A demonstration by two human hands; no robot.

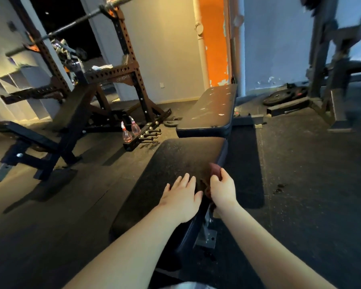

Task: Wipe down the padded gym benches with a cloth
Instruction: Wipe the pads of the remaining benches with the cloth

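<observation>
Left hand (180, 195): fingers straight and slightly spread, palm flat on the bench (175, 157) seat pad. Right hand (222, 188): fingers and thumb curled, gripping a bunched reddish-brown cloth (214, 171) at the pad's right edge, just beside the left hand. Seat pad: dark, rounded corners, finely speckled surface. Back pad (213, 109) beyond: smooth, dark, with white flecks. Two clear bottles (127, 134) of pink liquid stand on the rubber floor (300, 174).

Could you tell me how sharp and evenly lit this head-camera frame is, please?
Head view: dim and uneven, warm yellow at left, bluish at right; the bench pad is dark, so the reddish cloth in the right hand barely stands out; motion blur smears the barbell and the right-side rack; wide-angle bending curves the edges.
</observation>
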